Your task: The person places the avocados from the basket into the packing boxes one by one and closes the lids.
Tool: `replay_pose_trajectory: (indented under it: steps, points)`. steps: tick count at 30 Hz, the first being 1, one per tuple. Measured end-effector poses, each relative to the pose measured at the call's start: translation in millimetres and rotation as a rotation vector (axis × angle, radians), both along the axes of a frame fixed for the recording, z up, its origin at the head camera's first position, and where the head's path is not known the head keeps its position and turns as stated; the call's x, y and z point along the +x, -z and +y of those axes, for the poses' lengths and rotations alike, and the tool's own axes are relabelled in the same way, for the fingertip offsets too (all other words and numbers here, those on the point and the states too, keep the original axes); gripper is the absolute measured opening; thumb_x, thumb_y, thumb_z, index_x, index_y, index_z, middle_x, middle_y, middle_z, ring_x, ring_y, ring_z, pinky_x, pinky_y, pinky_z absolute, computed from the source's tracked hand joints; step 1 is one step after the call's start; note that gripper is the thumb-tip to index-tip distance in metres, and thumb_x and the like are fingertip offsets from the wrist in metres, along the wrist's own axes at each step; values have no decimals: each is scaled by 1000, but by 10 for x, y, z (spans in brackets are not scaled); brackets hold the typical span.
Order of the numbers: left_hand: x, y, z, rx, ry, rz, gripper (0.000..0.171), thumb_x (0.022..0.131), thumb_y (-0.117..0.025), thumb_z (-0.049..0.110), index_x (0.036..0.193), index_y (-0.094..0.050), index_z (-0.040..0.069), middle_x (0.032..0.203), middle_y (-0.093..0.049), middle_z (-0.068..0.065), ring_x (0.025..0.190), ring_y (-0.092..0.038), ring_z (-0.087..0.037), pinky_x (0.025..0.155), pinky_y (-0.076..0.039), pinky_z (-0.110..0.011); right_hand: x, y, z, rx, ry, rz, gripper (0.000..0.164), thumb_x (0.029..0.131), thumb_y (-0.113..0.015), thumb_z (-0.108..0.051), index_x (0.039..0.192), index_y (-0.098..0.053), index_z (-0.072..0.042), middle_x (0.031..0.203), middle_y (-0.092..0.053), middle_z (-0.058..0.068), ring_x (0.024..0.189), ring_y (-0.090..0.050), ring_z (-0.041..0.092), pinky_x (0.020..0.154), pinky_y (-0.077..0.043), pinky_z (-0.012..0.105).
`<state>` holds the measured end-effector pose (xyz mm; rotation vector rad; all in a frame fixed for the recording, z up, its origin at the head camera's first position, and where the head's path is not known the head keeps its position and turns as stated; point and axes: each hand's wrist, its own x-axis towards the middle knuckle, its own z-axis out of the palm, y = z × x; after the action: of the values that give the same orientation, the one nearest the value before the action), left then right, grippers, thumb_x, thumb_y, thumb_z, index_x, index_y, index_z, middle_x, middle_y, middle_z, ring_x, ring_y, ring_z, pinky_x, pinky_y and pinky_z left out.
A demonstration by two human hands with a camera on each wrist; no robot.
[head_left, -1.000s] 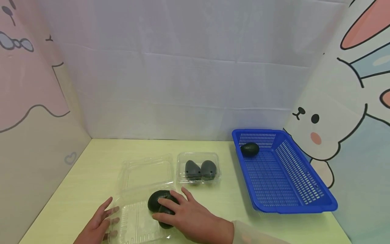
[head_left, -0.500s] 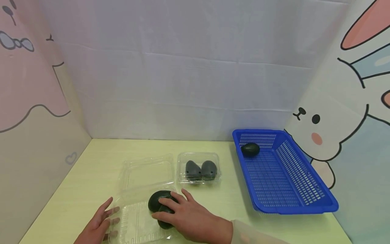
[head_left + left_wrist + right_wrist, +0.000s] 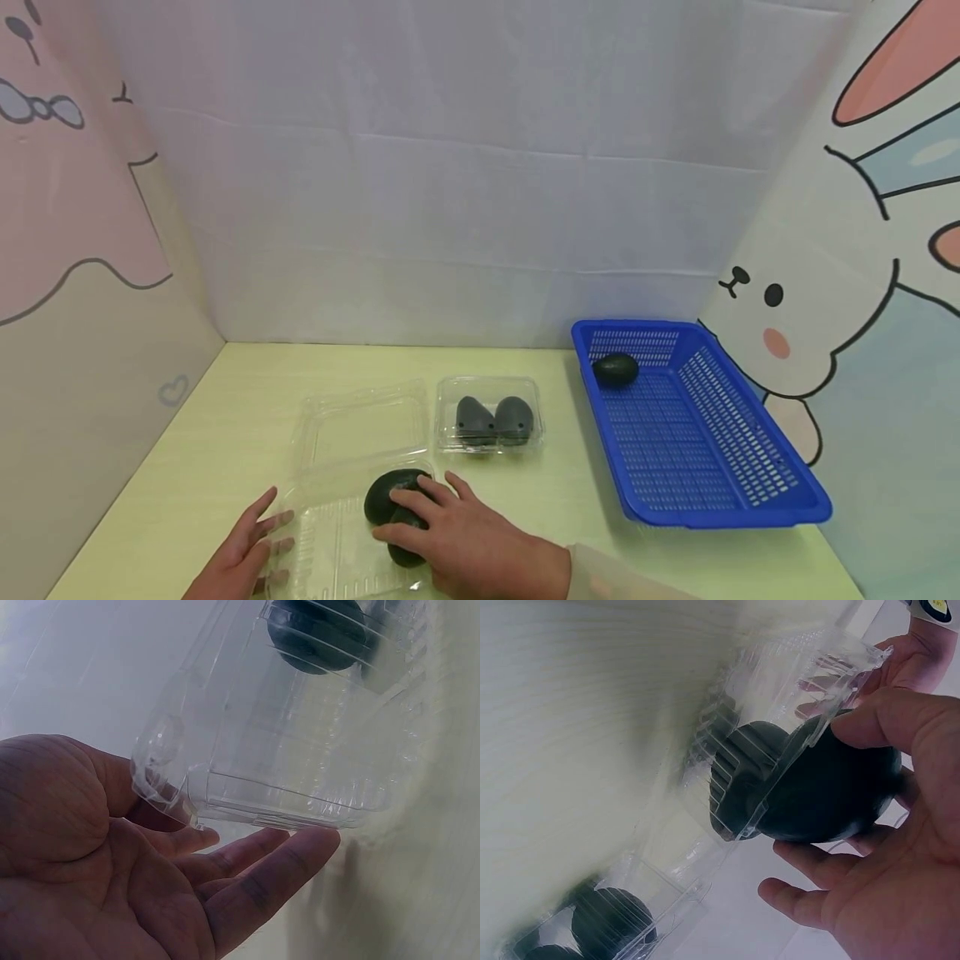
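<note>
An open clear plastic clamshell box [image 3: 337,533] lies in front of me, its lid [image 3: 363,429] folded back on the far side. In its right part rests a dark green avocado [image 3: 390,496]. My right hand [image 3: 468,533] grips a second avocado [image 3: 407,537] beside it, thumb on one side and fingers on the other. The right wrist view shows this held avocado [image 3: 829,787] at the box rim, with the other avocado [image 3: 742,772] behind the ribbed wall. My left hand [image 3: 236,550] is at the box's left side; its fairly straight fingers [image 3: 274,881] lie against the wall.
Behind my right hand stands a closed clear box [image 3: 487,383] with two avocados [image 3: 513,417] inside. A blue slotted basket [image 3: 615,467] sits at the right, one avocado [image 3: 617,369] in its far left corner. White cloth [image 3: 465,208] hangs along the table's back edge.
</note>
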<state>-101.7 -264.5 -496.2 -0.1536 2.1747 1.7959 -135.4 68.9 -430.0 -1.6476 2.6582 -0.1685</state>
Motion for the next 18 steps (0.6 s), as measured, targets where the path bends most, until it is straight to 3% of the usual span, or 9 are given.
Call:
replay_pose_trajectory:
  steps: [6,18]
  points:
    - [-23,46,-39,17,31,-2,66,107,-29,-1,161,9,-2,155,-13,-48,135,-33,-67,89,-54,-61,16,16,25,17,13,30,71,93,-75,-20,155,-44,-32,161,-38,1,143,-43,30,111,-40,54]
    - [-35,40,2,3,-9,-12,65,107,-30,-3,162,3,-1,155,-18,-47,133,-39,-64,87,-55,-59,11,52,54,1,19,43,62,96,-71,-18,152,-47,-29,157,-41,1,139,-49,31,110,-41,54]
